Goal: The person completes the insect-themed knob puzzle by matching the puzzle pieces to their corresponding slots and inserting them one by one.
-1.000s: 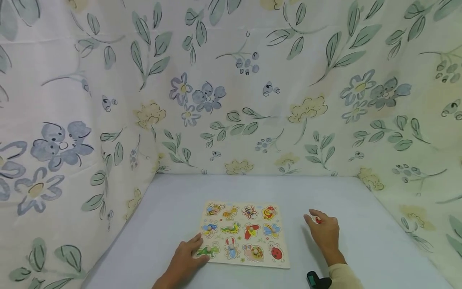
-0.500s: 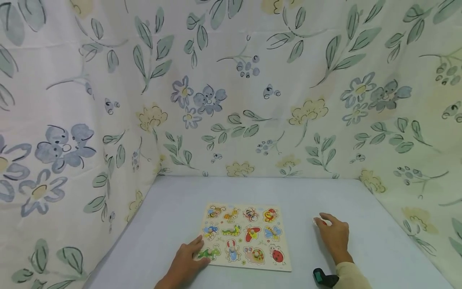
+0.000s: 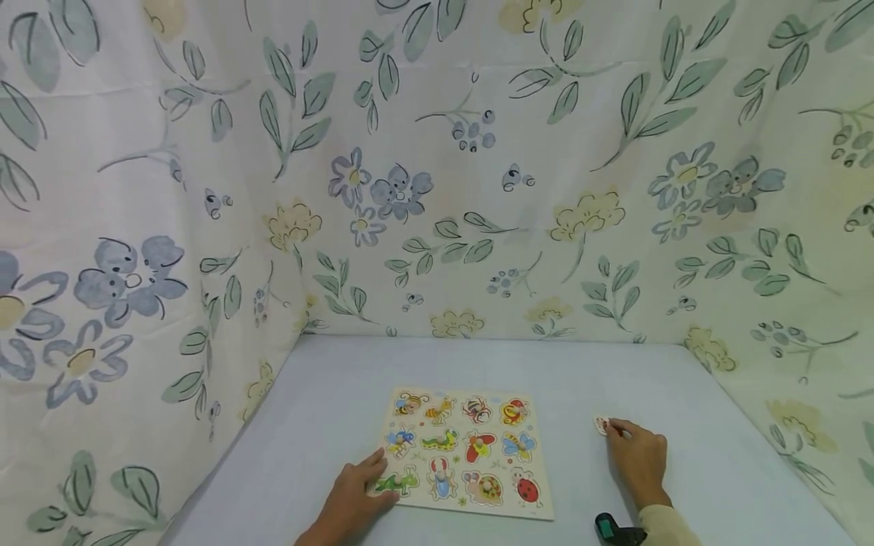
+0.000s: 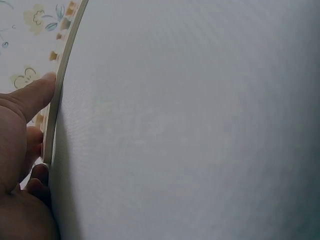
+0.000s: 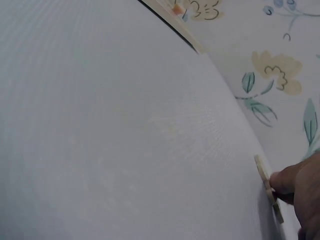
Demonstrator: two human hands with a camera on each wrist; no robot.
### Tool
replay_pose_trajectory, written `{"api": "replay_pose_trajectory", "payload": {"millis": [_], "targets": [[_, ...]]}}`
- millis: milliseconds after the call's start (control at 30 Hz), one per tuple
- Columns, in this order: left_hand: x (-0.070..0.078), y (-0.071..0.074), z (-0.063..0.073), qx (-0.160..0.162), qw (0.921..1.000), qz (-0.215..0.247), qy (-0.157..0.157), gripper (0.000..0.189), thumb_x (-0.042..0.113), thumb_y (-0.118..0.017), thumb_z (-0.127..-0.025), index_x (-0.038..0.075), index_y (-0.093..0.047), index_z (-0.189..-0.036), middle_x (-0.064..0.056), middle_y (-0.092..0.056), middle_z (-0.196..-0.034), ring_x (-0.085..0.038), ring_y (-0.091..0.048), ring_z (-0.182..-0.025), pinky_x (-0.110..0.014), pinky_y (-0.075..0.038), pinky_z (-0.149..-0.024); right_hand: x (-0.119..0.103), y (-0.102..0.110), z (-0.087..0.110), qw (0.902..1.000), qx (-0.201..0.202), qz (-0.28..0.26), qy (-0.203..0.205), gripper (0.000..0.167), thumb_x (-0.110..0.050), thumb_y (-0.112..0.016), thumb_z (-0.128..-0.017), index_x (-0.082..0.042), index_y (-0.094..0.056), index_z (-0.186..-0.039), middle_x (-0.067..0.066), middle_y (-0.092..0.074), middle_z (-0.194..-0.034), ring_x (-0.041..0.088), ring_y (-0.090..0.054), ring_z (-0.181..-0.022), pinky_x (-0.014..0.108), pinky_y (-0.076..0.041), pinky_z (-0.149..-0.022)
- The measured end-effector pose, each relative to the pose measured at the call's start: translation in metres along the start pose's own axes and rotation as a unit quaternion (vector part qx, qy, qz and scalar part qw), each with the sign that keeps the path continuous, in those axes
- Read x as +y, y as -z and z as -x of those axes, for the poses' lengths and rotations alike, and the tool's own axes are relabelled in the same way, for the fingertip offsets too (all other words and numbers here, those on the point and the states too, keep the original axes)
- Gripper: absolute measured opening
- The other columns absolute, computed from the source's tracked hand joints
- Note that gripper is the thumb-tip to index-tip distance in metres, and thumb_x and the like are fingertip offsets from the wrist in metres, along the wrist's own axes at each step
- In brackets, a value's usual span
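A wooden knob puzzle board [image 3: 459, 455] with coloured insect pictures lies on the table. At its near left corner, my left hand [image 3: 351, 489] holds the board, thumb on the near edge and fingers along the left side. The left wrist view shows the board [image 4: 62, 75] nearly edge-on, with the thumb [image 4: 37, 97] against it. To the right of the board, my right hand [image 3: 638, 459] pinches a small puzzle piece [image 3: 601, 425] with red markings. Seen from the right wrist, that piece [image 5: 268, 187] is tilted close to the tabletop; whether it touches cannot be told.
A white tabletop [image 3: 471, 360] surrounds the board. Floral cloth [image 3: 437, 189] hangs at the back and both sides. A black wrist device [image 3: 617, 529] sits by the right sleeve [image 3: 665, 525].
My right hand has moved right and slightly nearer with the puzzle piece, and has turned so the piece shows beyond its fingertips. The left hand stays at the board's corner.
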State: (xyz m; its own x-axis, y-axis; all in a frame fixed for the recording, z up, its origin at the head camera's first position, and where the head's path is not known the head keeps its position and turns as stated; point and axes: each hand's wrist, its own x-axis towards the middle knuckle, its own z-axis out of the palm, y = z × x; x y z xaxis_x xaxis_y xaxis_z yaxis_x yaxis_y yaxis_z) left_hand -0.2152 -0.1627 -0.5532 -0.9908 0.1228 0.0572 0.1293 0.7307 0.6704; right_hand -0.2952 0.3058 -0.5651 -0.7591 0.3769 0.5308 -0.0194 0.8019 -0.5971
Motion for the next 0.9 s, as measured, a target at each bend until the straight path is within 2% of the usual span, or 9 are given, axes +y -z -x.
{"api": "replay_pose_trajectory", "payload": {"millis": [167,333,533,667,800,900], "targets": [[0.000,0.001,0.001,-0.013,0.9999,0.004,0.003,0.075,0.050,-0.076,-0.075,0.001,-0.058,-0.130,-0.008,-0.045,-0.145,-0.017,-0.046,-0.094,-0.039,-0.042,-0.082,0.001,-0.001,-0.001,0.9999,-0.005,0.011,-0.008,0.014,-0.003,-0.073,-0.079,0.005,-0.074,-0.090,0.023,-0.069,-0.086,0.039,-0.056,-0.076,0.045,-0.032,-0.065],[-0.003,0.000,0.002,-0.018,0.9997,0.014,-0.002,0.075,0.049,-0.077,-0.075,0.000,-0.059,-0.129,-0.010,-0.045,-0.145,-0.024,-0.049,-0.102,-0.048,-0.042,-0.089,0.000,-0.001,-0.001,0.9997,-0.010,0.014,-0.019,0.012,-0.003,-0.072,-0.080,0.005,-0.074,-0.089,0.023,-0.069,-0.084,0.038,-0.055,-0.075,0.044,-0.032,-0.065],[-0.005,-0.001,0.002,-0.028,0.9996,0.008,-0.004,0.074,0.049,-0.076,-0.077,-0.001,-0.059,-0.129,-0.010,-0.045,-0.144,-0.020,-0.049,-0.097,-0.046,-0.042,-0.088,-0.004,0.003,0.003,0.9989,0.011,-0.006,-0.045,0.012,-0.004,-0.073,-0.080,0.004,-0.075,-0.088,0.023,-0.069,-0.082,0.038,-0.050,-0.074,0.044,-0.031,-0.063],[-0.002,0.000,0.002,-0.029,0.9996,0.008,0.001,0.074,0.049,-0.076,-0.077,0.000,-0.059,-0.129,-0.010,-0.046,-0.144,-0.018,-0.048,-0.095,-0.046,-0.043,-0.087,-0.010,0.012,0.006,0.9986,0.032,-0.020,-0.037,0.012,-0.005,-0.075,-0.079,0.003,-0.075,-0.087,0.022,-0.069,-0.078,0.038,-0.051,-0.072,0.044,-0.033,-0.063],[-0.001,0.002,0.002,-0.023,0.9997,0.007,-0.009,0.073,0.047,-0.077,-0.077,-0.002,-0.059,-0.128,-0.011,-0.046,-0.144,-0.021,-0.049,-0.098,-0.047,-0.043,-0.088,-0.018,0.019,0.008,0.9972,0.059,-0.034,-0.031,0.010,-0.005,-0.078,-0.077,0.002,-0.076,-0.085,0.019,-0.069,-0.073,0.027,-0.048,-0.060,0.037,-0.033,-0.056],[-0.001,0.004,0.001,-0.015,0.9997,0.001,-0.021,0.072,0.047,-0.076,-0.077,-0.002,-0.059,-0.128,-0.011,-0.047,-0.143,-0.023,-0.050,-0.100,-0.047,-0.043,-0.088,-0.025,0.024,0.010,0.9952,0.081,-0.049,-0.025,0.008,-0.003,-0.079,-0.076,0.000,-0.076,-0.083,0.016,-0.070,-0.072,0.018,-0.040,-0.052,0.031,-0.031,-0.050]]}}
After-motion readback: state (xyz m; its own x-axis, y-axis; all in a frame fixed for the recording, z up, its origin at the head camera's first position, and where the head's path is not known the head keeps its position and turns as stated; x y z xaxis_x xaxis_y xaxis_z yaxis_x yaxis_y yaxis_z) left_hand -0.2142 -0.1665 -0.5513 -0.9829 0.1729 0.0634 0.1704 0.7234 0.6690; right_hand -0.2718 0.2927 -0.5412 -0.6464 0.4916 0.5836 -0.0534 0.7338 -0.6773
